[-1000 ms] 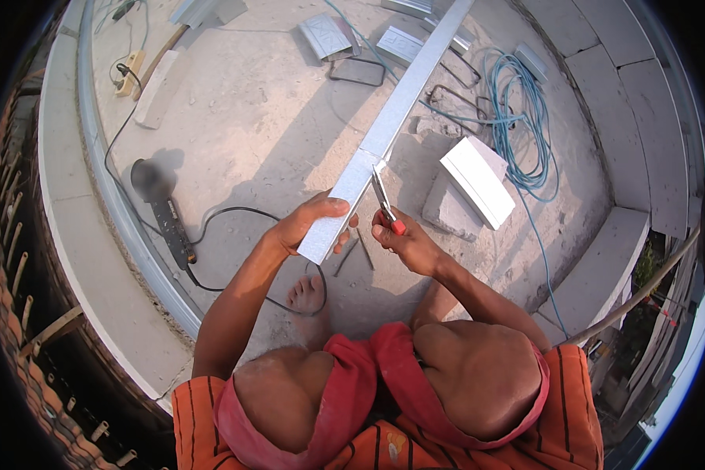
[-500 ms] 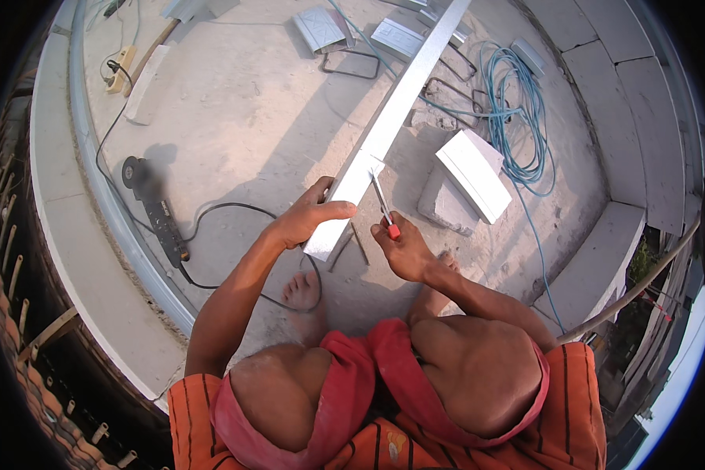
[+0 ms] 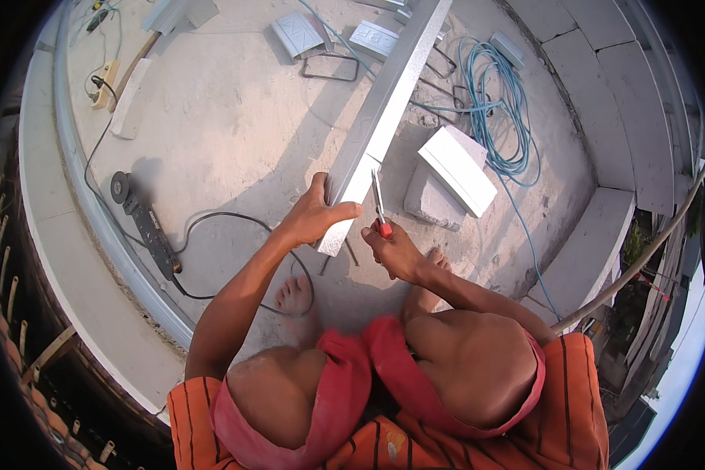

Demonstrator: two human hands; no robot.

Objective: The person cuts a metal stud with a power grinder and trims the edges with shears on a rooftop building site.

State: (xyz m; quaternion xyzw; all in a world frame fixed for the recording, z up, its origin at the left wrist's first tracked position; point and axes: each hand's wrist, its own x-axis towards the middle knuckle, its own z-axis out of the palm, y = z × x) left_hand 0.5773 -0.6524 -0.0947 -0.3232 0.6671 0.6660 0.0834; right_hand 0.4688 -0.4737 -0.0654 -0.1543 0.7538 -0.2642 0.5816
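A long shiny metal channel (image 3: 395, 102) slants from the near middle up to the far edge. Around its near end my left hand (image 3: 312, 217) is wrapped, thumb on the bright face and fingers over the left side. In the channel's right edge a thin dark cut line shows ahead of my grip. My right hand (image 3: 399, 252) is closed round the red handles of metal snips (image 3: 379, 196), partly hidden in the palm. The snips point away from me, and their tips are beside the channel's right edge near the cut; whether they touch it I cannot tell.
An angle grinder (image 3: 150, 227) lies at left, its black cord looping near my foot. Right of the channel, a white metal offcut (image 3: 457, 171) rests on a grey block (image 3: 435, 200). Behind are a coiled blue cable (image 3: 517, 153) and bent rods. A low block wall (image 3: 51, 243) curves round.
The snips have come out of the channel's edge and slightly toward me, with my right hand. The channel's near end has shifted a little right, and its left side shows more.
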